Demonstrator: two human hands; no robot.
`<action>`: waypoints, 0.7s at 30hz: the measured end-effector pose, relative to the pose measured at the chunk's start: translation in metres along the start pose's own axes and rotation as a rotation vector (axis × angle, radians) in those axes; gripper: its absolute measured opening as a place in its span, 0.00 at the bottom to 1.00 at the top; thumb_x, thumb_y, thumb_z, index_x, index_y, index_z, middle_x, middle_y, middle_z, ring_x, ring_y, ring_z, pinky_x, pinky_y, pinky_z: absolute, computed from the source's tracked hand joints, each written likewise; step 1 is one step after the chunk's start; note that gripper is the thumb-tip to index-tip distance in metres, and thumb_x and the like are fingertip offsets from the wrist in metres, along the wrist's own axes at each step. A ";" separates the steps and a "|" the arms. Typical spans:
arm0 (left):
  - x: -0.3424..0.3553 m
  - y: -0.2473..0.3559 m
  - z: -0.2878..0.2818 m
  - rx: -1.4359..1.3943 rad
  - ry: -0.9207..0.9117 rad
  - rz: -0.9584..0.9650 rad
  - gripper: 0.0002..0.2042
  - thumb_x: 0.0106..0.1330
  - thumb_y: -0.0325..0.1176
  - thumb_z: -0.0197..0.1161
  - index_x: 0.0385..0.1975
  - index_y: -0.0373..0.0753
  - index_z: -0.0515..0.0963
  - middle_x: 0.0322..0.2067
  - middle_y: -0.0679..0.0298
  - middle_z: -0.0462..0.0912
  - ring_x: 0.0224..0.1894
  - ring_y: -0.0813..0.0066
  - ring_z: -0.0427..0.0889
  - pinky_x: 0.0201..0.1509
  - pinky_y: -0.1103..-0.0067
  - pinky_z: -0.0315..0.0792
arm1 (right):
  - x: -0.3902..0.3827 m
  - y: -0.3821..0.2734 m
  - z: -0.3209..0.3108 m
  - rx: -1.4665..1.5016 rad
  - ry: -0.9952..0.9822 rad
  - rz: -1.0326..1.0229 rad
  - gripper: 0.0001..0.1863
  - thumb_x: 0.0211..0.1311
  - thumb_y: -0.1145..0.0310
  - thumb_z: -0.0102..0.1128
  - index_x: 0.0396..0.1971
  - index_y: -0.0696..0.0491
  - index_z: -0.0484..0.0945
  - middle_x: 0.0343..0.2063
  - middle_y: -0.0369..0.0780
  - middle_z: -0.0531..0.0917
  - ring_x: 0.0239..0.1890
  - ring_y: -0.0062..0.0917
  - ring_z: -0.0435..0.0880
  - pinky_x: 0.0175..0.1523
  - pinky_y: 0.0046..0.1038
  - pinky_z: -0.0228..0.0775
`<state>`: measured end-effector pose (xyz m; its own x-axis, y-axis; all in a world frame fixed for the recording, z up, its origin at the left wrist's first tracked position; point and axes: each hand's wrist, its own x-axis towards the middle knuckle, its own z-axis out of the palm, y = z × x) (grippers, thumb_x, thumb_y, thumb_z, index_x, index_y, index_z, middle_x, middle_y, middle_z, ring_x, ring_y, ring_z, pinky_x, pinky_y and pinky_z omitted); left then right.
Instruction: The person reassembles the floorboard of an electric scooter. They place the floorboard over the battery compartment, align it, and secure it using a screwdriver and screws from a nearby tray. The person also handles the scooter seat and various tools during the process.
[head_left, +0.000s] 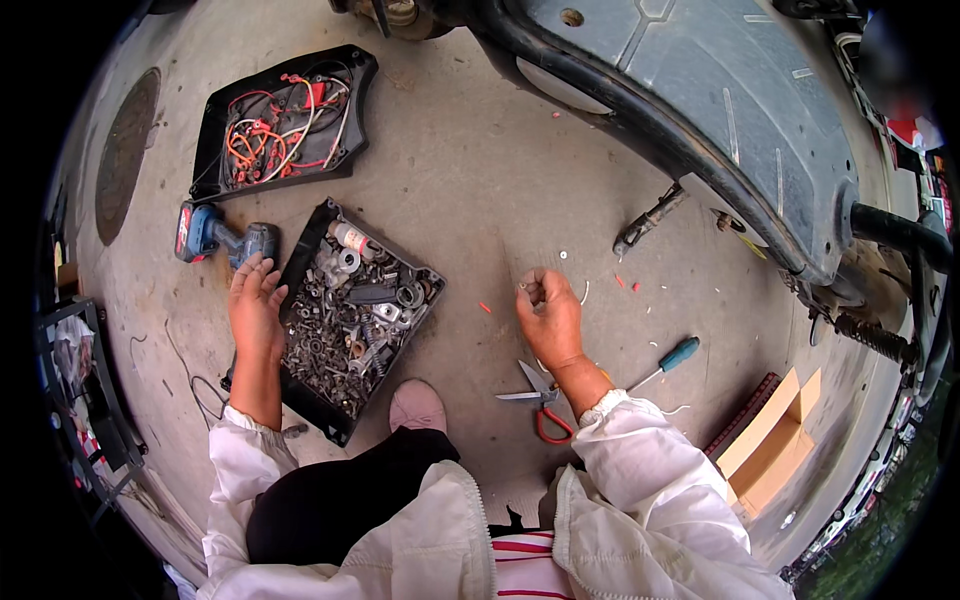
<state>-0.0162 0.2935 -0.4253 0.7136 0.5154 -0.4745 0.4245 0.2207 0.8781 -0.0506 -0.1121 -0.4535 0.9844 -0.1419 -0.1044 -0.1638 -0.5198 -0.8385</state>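
Observation:
My left hand point(258, 315) is open, fingers apart and slightly curled, at the blue cordless drill point(208, 235); whether it touches it I cannot tell. Beside it lies a black tray point(331, 422) of mixed nuts, bolts, washers and springs, with a white cylindrical container point(347, 239). My right hand point(548, 325) is pinched, right of the tray, on something too small to make out. Below that hand are orange-handled scissors point(553, 425), and a teal-handled screwdriver point(679, 354) lies to their right. Small red and white bits are scattered on the concrete point(480, 180).
A second black tray point(355, 100) holds tangled wires at upper left. A scooter-like vehicle point(690, 90) with a stand point(650, 215) fills the upper right. An open cardboard box point(775, 450) lies lower right. A dark rack point(80, 390) is at far left; my foot point(415, 405) is below.

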 end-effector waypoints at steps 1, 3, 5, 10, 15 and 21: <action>-0.002 0.003 0.001 -0.003 0.003 0.006 0.19 0.73 0.35 0.57 0.61 0.37 0.72 0.52 0.63 0.80 0.47 0.76 0.78 0.50 0.76 0.73 | 0.000 0.000 0.000 0.011 -0.001 0.010 0.09 0.56 0.78 0.66 0.36 0.56 0.76 0.29 0.41 0.78 0.30 0.31 0.78 0.38 0.33 0.73; -0.002 0.004 0.001 -0.010 -0.004 0.010 0.19 0.73 0.35 0.57 0.61 0.37 0.72 0.52 0.62 0.80 0.47 0.76 0.78 0.49 0.76 0.74 | -0.001 0.001 0.000 0.005 -0.018 0.035 0.09 0.56 0.78 0.66 0.36 0.56 0.76 0.29 0.41 0.78 0.30 0.31 0.79 0.38 0.33 0.73; -0.004 0.005 0.001 -0.010 -0.007 0.013 0.19 0.73 0.35 0.57 0.61 0.37 0.72 0.53 0.62 0.80 0.47 0.76 0.78 0.49 0.76 0.74 | -0.002 0.003 0.001 0.011 -0.071 0.061 0.10 0.57 0.77 0.67 0.37 0.57 0.77 0.30 0.42 0.79 0.31 0.30 0.80 0.39 0.31 0.74; -0.009 0.000 -0.005 0.005 -0.006 0.013 0.19 0.73 0.35 0.57 0.61 0.37 0.72 0.53 0.63 0.79 0.46 0.77 0.77 0.48 0.78 0.73 | 0.006 0.033 0.002 -0.339 0.039 -0.119 0.14 0.58 0.75 0.68 0.43 0.58 0.77 0.37 0.45 0.82 0.37 0.36 0.84 0.44 0.35 0.76; -0.013 -0.007 -0.010 0.037 -0.019 -0.003 0.19 0.73 0.35 0.57 0.61 0.38 0.72 0.52 0.64 0.79 0.45 0.77 0.77 0.47 0.78 0.74 | 0.046 0.073 -0.014 -0.339 0.124 0.060 0.17 0.56 0.74 0.68 0.46 0.58 0.77 0.40 0.48 0.83 0.40 0.42 0.84 0.47 0.39 0.76; -0.018 -0.010 -0.002 0.059 -0.036 -0.021 0.19 0.73 0.35 0.57 0.60 0.38 0.72 0.50 0.66 0.80 0.44 0.79 0.76 0.44 0.81 0.73 | 0.059 0.070 -0.023 0.466 -0.060 0.514 0.10 0.68 0.71 0.63 0.45 0.57 0.79 0.38 0.41 0.84 0.38 0.31 0.85 0.44 0.30 0.79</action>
<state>-0.0343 0.2840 -0.4259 0.7235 0.4809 -0.4952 0.4706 0.1813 0.8635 -0.0055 -0.1759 -0.5061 0.7937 -0.2189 -0.5676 -0.5782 0.0187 -0.8157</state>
